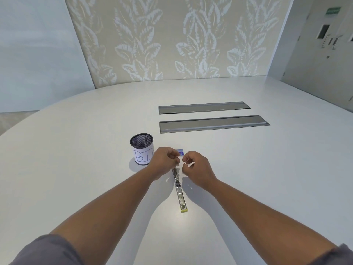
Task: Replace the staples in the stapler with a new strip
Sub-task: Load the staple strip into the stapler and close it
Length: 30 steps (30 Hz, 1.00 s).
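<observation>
A metal stapler (180,194) lies opened flat on the white table (248,169), its yellow-tipped end toward me. My left hand (164,162) hovers over its far end with fingers curled, thumb and forefinger pinched near the far tip. What it pinches is too small to tell. My right hand (194,166) sits just right of it, fingers curled, holding nothing that I can see. A small blue staple box (180,151) peeks out behind both hands.
A black mesh cup (141,148) with a paper label reading "BIN" stands left of my left hand. Two long grey cable hatches (212,123) are set into the table farther back. A patterned wall panel rises behind the table.
</observation>
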Each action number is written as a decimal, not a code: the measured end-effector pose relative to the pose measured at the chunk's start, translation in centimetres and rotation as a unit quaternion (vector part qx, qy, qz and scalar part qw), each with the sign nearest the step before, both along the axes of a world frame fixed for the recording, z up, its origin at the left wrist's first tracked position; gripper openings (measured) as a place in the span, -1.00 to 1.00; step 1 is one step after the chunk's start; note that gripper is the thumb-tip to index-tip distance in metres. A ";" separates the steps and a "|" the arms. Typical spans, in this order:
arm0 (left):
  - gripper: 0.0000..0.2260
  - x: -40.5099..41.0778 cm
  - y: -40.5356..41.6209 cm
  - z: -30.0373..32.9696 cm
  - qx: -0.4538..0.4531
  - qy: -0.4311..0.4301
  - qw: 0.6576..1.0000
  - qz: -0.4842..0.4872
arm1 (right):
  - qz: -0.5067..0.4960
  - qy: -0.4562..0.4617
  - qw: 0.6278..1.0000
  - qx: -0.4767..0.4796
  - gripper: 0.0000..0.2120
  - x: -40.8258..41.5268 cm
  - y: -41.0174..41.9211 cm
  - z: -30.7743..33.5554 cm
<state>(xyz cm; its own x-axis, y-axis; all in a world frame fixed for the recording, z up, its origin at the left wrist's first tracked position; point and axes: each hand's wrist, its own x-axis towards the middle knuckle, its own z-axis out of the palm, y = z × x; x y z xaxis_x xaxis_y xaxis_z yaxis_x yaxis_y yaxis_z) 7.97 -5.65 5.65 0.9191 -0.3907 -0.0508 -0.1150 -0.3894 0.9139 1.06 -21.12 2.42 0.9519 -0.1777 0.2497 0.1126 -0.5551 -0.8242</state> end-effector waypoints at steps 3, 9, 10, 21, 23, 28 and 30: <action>-0.85 -0.1 0.8 -0.2 -0.012 0.009 1.000 0.007 | 0.001 -0.001 0.999 0.034 -0.91 -1.2 0.8 -0.4; -0.86 -0.5 1.4 -0.7 0.041 -0.029 0.999 0.010 | 0.003 0.019 0.999 0.033 -0.83 -2.6 2.5 -1.8; -0.86 -0.6 1.4 -0.8 0.047 -0.034 0.998 0.010 | 0.001 0.024 0.999 0.028 -0.83 -2.6 2.7 -1.9; -0.88 -1.0 1.7 -0.9 0.110 -0.062 0.992 -0.002 | 0.005 0.028 1.000 0.008 -0.91 -2.9 2.5 -2.5; -0.88 -1.2 1.5 -0.9 0.114 -0.062 0.992 -0.006 | 0.005 0.028 1.000 0.009 -0.91 -2.9 2.5 -2.6; -0.88 -1.1 1.3 -0.5 0.107 -0.064 0.992 -0.004 | 0.003 0.026 1.000 0.001 -0.91 -2.9 2.5 -2.7; -0.88 -1.1 1.2 -0.4 0.102 -0.063 0.993 -0.004 | 0.004 0.023 1.000 -0.002 -0.92 -2.9 2.5 -2.7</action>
